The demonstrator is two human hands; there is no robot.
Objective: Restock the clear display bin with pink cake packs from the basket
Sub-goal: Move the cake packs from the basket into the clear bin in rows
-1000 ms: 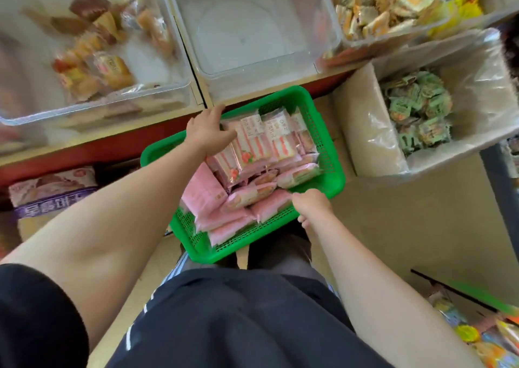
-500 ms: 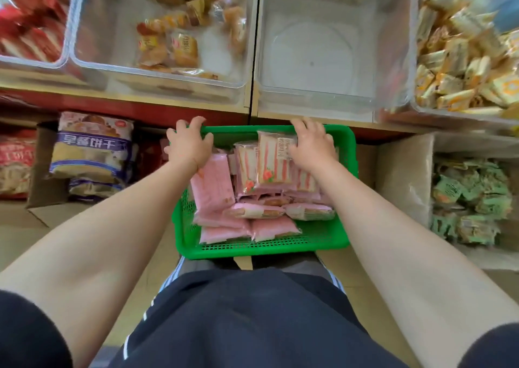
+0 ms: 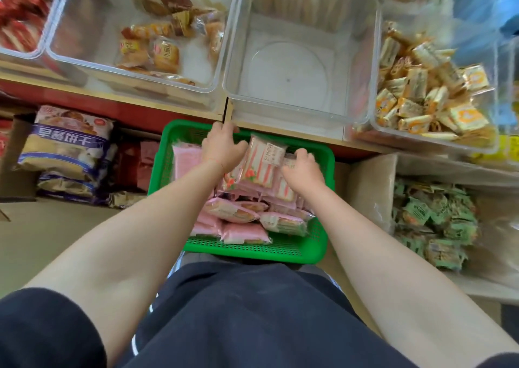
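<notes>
Both hands are working in the green basket point(image 3: 252, 251) | my left hand point(image 3: 222, 150) and right hand point(image 3: 302, 168) are gripping a stack of pink cake packs point(image 3: 259, 162) from either side, fingers curled around it | stack is sitting in the basket | clear display bin point(image 3: 297, 106) is sitting just beyond, on the shelf.

A shop — clear bins point(image 3: 297, 106) of wrapped snacks point(image 3: 421, 92) on shelving.

Hidden and cut-off parts

The left hand point(image 3: 222, 150) and right hand point(image 3: 302, 168) covered several pink plastic-wrapped cake packs point(image 3: 262, 162); the packs' print was unreadable.
</notes>
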